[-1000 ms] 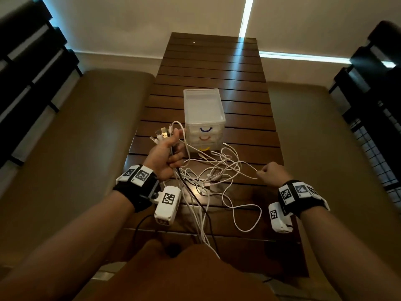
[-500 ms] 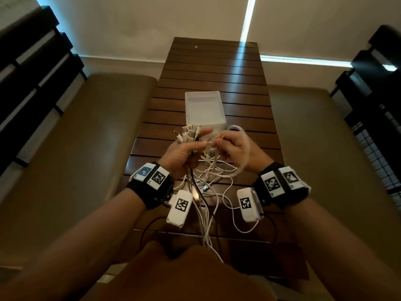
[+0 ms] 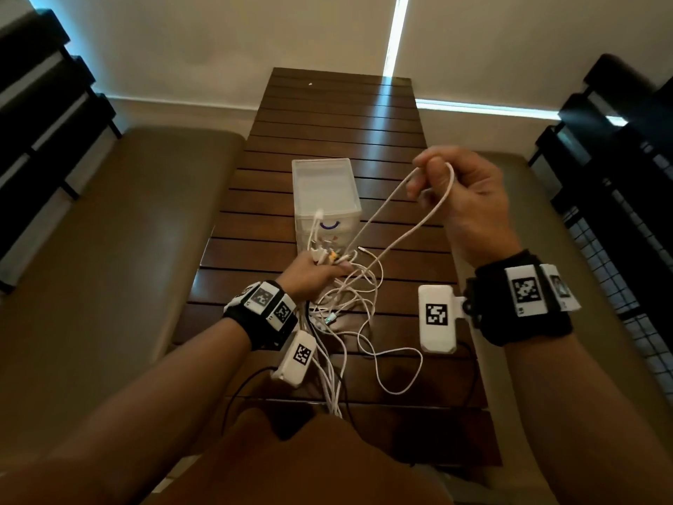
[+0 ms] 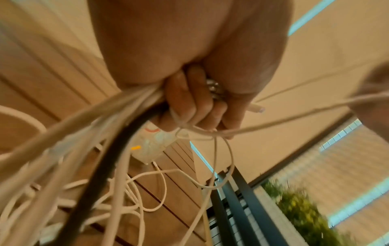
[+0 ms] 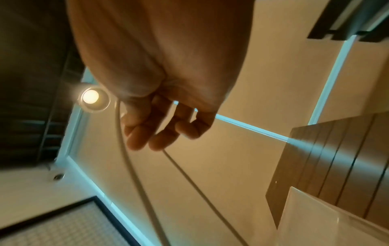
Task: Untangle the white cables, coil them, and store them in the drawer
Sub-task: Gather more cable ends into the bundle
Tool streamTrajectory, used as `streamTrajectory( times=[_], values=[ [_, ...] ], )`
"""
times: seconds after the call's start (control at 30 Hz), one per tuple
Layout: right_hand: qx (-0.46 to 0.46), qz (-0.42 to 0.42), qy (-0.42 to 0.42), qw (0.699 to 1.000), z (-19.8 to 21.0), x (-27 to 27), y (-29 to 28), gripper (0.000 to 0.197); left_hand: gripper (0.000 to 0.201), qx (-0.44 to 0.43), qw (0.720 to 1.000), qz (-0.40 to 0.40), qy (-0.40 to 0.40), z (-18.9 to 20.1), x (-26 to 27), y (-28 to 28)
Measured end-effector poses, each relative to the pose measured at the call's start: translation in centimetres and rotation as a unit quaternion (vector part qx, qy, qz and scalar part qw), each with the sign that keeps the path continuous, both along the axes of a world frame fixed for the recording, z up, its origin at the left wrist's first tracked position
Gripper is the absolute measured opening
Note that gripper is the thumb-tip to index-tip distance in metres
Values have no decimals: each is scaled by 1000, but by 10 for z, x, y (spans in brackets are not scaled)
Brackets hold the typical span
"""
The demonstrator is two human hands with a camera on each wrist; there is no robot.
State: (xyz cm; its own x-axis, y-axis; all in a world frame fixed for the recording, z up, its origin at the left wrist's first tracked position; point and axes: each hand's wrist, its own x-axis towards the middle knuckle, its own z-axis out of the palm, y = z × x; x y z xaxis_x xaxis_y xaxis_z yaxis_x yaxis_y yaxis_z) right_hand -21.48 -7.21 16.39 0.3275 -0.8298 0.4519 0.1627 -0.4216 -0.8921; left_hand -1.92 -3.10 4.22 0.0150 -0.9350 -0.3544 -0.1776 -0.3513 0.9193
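A tangle of white cables (image 3: pixel 349 304) lies on the slatted wooden table (image 3: pixel 338 114) in front of a small translucent drawer unit (image 3: pixel 327 198). My left hand (image 3: pixel 313 271) grips a bunch of cable plug ends just before the drawers, fingers curled round them (image 4: pixel 189 106). My right hand (image 3: pixel 459 184) is raised up to the right and holds one loop of white cable (image 3: pixel 418 220), pulled taut from the tangle. In the right wrist view the cable loop (image 5: pixel 130 166) hangs from the curled fingers (image 5: pixel 147 133).
A black cable (image 4: pixel 101 174) runs through the bundle beside the white ones. Padded benches (image 3: pixel 109 249) flank the table on both sides. Dark slatted chair backs (image 3: pixel 619 158) stand at far left and right. The drawers look closed.
My right hand left the bunch held by the left hand and rose up to the right, drawing out a long loop of white cable. The left hand sank slightly toward the table.
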Motion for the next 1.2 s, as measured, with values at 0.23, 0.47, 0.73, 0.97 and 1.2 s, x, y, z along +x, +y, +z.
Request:
streamTrajectory(
  times=[0.23, 0.47, 0.73, 0.97, 1.2],
  values=[
    [75, -171, 320, 929, -19, -30, -14, 46, 16, 9, 998, 53, 12, -4, 7, 0],
    [-74, -50, 568, 818, -41, 19, 6, 37, 10, -30, 999, -24, -12, 14, -11, 2],
    [0, -134, 372, 919, -61, -1, -4, 15, 15, -18, 997, -29, -71, 4, -2, 2],
    [63, -260, 453, 850, -59, -28, 2, 48, 12, -39, 979, -73, -188, -3, -8, 1],
    [11, -58, 598, 799, -78, -4, 35, 16, 31, -84, 963, -163, -198, 7, -32, -8]
  ],
)
